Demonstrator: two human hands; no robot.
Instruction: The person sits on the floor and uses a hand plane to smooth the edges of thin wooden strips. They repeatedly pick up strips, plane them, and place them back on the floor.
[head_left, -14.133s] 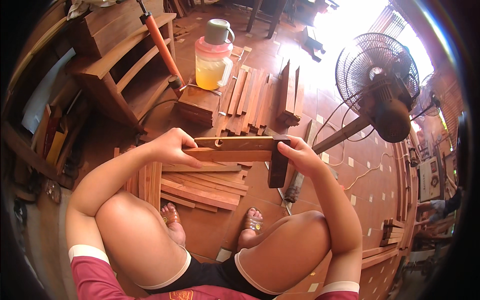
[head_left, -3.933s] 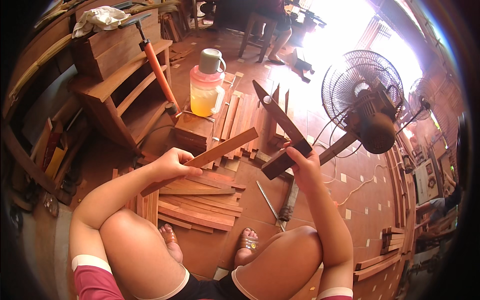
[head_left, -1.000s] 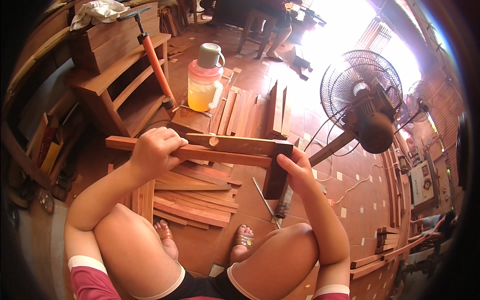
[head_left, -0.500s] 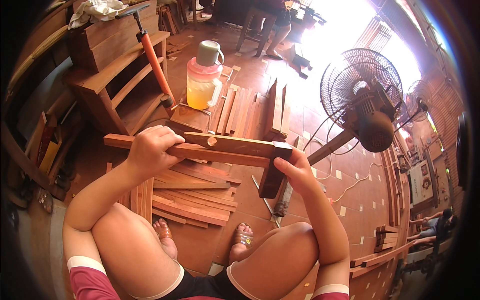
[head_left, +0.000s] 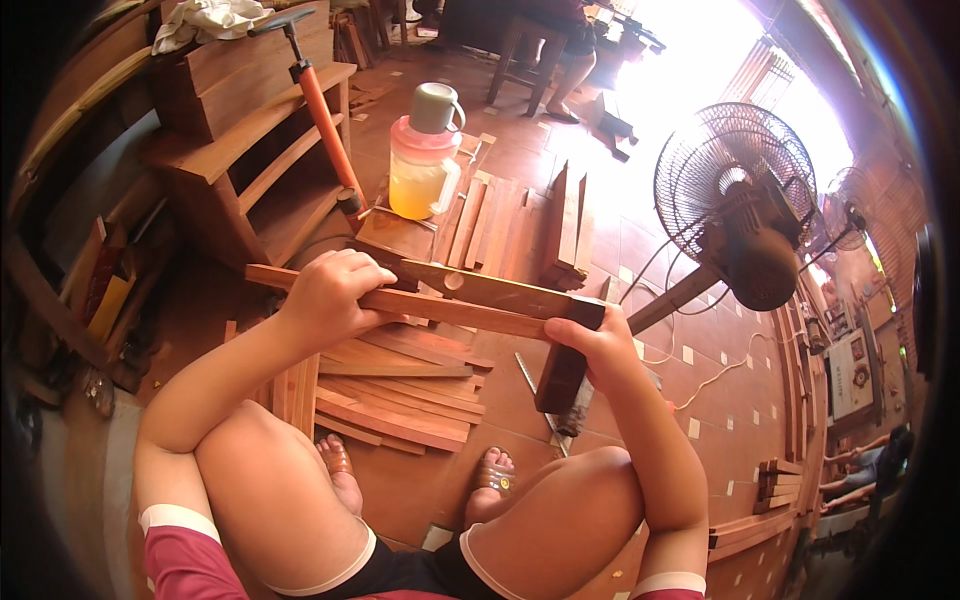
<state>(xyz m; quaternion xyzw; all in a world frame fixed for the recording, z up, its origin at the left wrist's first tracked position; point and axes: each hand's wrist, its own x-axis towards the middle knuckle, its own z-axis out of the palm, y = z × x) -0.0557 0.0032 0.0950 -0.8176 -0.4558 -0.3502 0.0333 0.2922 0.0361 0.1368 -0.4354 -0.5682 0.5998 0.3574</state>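
My left hand (head_left: 338,292) is closed around a long, narrow reddish wooden strip (head_left: 470,314), whose far-left end sticks out past my fist. Against the strip's far side lies the blade of a wooden try square (head_left: 510,292), with a round hole in it. Its dark, thick stock points down toward me at the right. My right hand (head_left: 600,345) grips the corner of the try square, the thumb pressed on the strip's right end. Both pieces are held in the air above the floor, sloping slightly down to the right.
Below lies a fanned pile of wooden strips (head_left: 390,400); more stand at a low board with a pitcher (head_left: 420,175) of yellow drink. An orange hand pump (head_left: 328,130) leans by a wooden cabinet (head_left: 215,160). A pedestal fan (head_left: 740,200) stands right. Other people are farther off.
The whole view has shifted slightly to the right. The try square and strip now slope more downward at the right, and my right thumb has come onto the strip's end.
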